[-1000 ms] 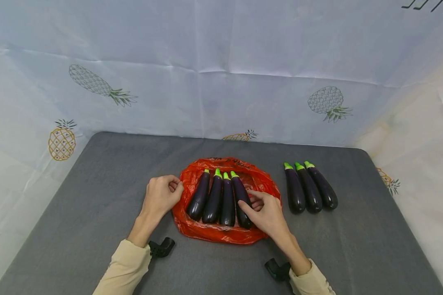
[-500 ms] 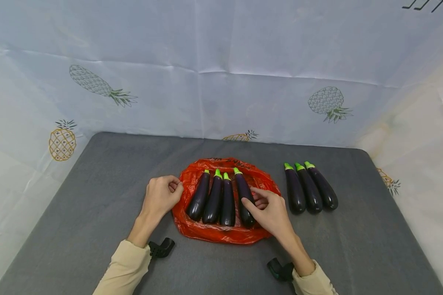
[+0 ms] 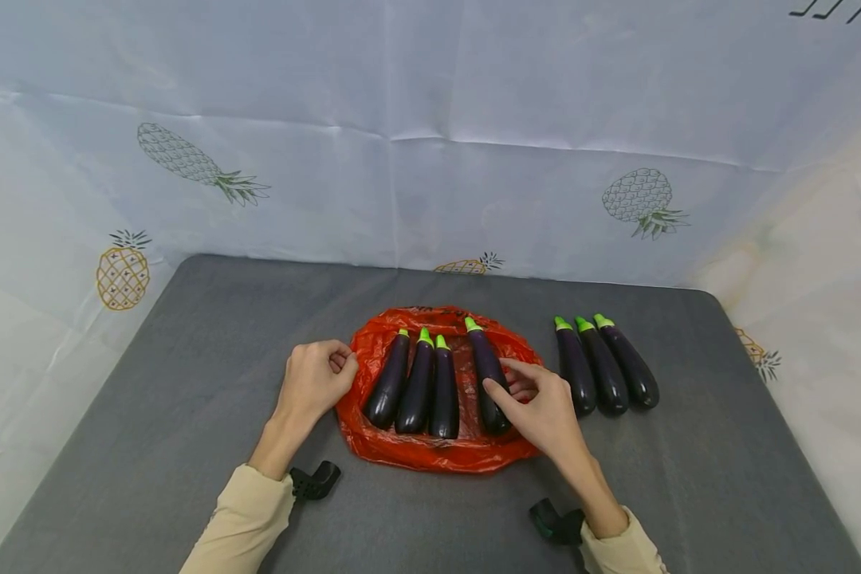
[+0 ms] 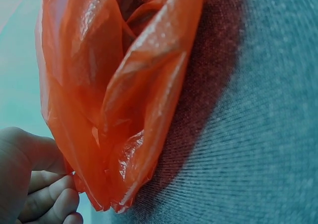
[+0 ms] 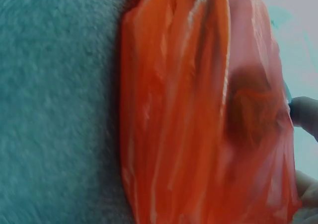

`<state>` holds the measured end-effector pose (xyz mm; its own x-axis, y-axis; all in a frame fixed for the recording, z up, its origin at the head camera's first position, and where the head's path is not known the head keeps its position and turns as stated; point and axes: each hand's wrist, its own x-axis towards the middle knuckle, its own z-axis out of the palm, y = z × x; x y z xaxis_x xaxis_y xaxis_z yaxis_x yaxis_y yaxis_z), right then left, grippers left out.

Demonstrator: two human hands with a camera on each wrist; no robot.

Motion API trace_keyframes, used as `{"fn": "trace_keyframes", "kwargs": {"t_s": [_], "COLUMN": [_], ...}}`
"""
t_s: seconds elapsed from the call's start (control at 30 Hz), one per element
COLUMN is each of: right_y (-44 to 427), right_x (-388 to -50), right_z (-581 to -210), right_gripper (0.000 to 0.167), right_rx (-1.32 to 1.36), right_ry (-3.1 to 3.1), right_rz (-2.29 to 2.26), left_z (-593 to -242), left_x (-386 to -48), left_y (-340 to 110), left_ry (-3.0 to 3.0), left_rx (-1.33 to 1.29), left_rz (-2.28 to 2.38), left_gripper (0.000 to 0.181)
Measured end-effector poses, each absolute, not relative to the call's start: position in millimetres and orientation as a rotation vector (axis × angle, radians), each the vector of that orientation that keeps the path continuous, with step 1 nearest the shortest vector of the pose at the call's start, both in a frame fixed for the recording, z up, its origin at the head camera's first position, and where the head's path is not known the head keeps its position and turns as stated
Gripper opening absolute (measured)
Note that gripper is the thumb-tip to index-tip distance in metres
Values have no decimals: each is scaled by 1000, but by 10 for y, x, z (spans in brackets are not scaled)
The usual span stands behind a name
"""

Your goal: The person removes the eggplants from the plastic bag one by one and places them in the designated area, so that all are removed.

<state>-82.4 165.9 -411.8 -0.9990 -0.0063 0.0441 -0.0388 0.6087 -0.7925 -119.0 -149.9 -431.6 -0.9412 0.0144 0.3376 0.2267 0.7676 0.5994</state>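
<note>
Toward the table's (image 3: pixel 696 478) far edge, a glossy eggplant (image 3: pixel 485 371) over a red bag's (image 3: pixel 430 456) right half could slip from a light grip, or snag the bag if pulled low. Slanting inward, the right hand (image 3: pixel 545 410) grasps that eggplant between thumb and fingers; the left hand (image 3: pixel 312 375) pinches the bag's left side.

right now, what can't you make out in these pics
Head view: part of the eggplant by the right hand, hidden by its thumb.
Head view: dark print on the red bag, too small to read.
Head view: black marks, cut off at the top right corner.
Left wrist view: part of the left hand, cut off by the left edge.
Right wrist view: a dark shape, blurred by the red bag in front.
</note>
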Motion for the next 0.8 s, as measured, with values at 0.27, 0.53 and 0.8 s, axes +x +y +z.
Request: {"fn": "trace_keyframes", "kwargs": {"t_s": [0.27,0.53,0.8], "right_y": [1731,1815,1933], "right_x": [-822,-824,-827], "right_z": [-4056,-3996,-3949], "right_gripper": [44,43,41], "right_rx": [54,25,18], "right_ry": [-2761,-2743,-2696], "right_rz": [1327,1301,1309], "left_z": [-4306,-4304,-4315], "left_x": [-1189,-1182,-1186], "left_y": [-1496,-1490,-1483], "left_ry": [-2646,-2653,-2659], "left_rx": [-198,-198,-189], "left_rz": [-951,-948,-942], "left_gripper": [13,13,14]}}
